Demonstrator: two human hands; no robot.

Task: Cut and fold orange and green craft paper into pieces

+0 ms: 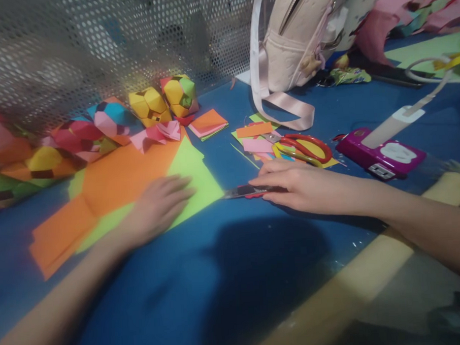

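Blue table (pixel 162 292) | cutter (pixel 248 191) | long axis crosswise | blade left, toward green paper (pixel 198 181)

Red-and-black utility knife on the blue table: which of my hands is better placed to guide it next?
Likely your right hand: it grips the knife, whose tip points at a corner of the bright green paper. Your left hand, blurred, is spread over paper, apart from the knife.

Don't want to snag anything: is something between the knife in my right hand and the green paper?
Nothing visible. The knife in the right hand has its tip at or almost at the corner of the green paper; the scissors lie farther back.
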